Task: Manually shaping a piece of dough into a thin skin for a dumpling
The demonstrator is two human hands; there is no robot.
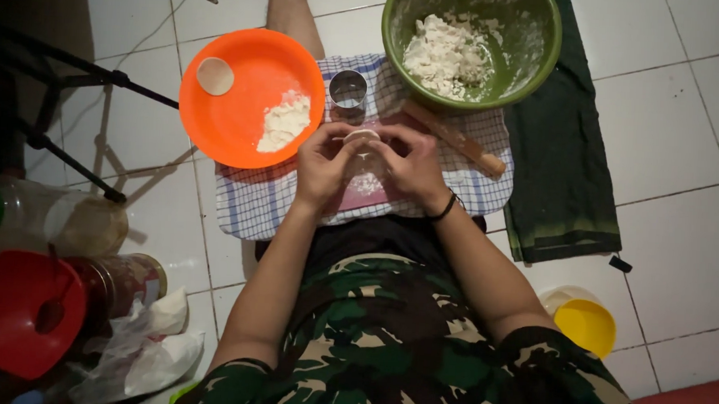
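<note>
1. Looking down, we see our left hand [322, 164] and our right hand [414, 166] meet over the middle of the checked cloth [250, 205], both closed around a small round of dough [361, 136].
2. We pinch the dough between the fingertips of both hands. The left fingertips press its left edge and the right fingertips press its right edge, thumbs tucked in below. Neither hand is spread flat.
3. The dough sits right at the fingertips, on the far side of the palms and away from our body. It looks round, so we can name no long axis. Both hands are equally near it and both are touching it.
4. Under the hands lies a pink board [360, 195] dusted with flour.
5. Just beyond the dough stands a metal ring cutter [348, 89]. Close to the right hand, a wooden rolling pin [455, 137] lies slanted, running from near the cutter out to the right.
6. Left of the cutter sits an orange plate [242, 116] holding a heap of flour [285, 121] and one flat dough disc [215, 75].
7. Farther off to the right is a green bowl [544, 56] with lumpy dough inside, resting partly on a dark green cloth [567, 171].
</note>
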